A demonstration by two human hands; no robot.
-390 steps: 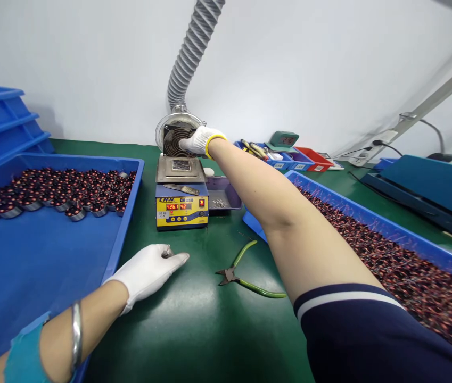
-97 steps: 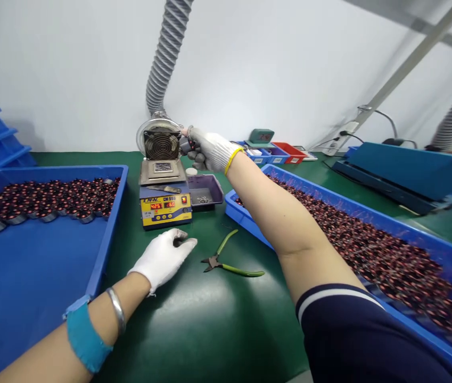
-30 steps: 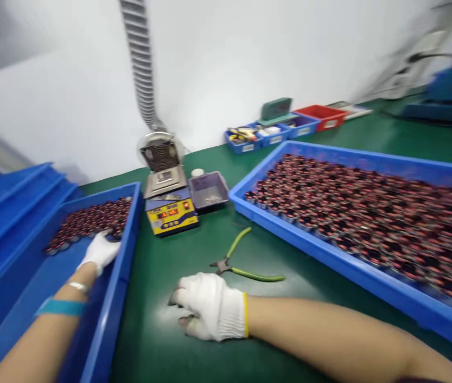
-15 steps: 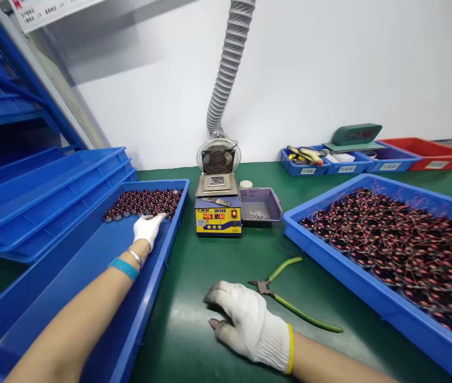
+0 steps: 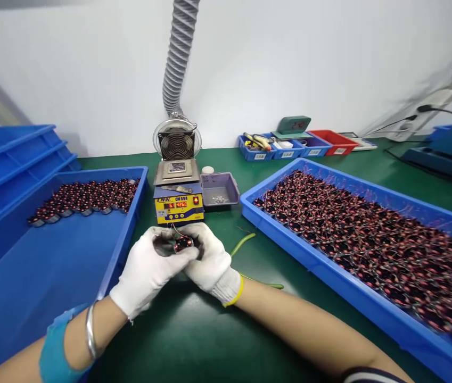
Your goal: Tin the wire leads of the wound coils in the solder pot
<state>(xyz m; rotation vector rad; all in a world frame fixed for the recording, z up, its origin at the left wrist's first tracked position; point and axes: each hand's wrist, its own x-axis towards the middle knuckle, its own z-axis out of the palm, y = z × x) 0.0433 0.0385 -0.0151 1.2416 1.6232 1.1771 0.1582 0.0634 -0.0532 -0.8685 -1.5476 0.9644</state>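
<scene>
Both my hands wear white gloves and meet in the middle, just in front of a yellow-and-blue solder pot point(image 5: 178, 208). Between them is a small motor stator with copper windings point(image 5: 183, 243), a thin wire rising from it. My left hand point(image 5: 151, 266) closes round its left side, and my right hand point(image 5: 210, 258) grips it from the right. Green-handled cutting pliers point(image 5: 244, 242) lie on the table behind my right wrist, their jaws hidden by the hand. Left of my hands, a blue tray point(image 5: 124, 234) holds rows of similar stators point(image 5: 90, 197) at its far end.
A large blue tray point(image 5: 309, 252) full of wired stators point(image 5: 353, 234) stands at right. Beside the solder pot is a grey-purple bin point(image 5: 231, 187) with metal bits. An exhaust hose point(image 5: 178, 58) hangs above. Small blue boxes point(image 5: 260, 156) and a red bin point(image 5: 335, 142) line the wall.
My left hand has come out of the left tray to the middle. My right hand has lifted off the table to meet it, and both now hold a stator. The view has turned right.
</scene>
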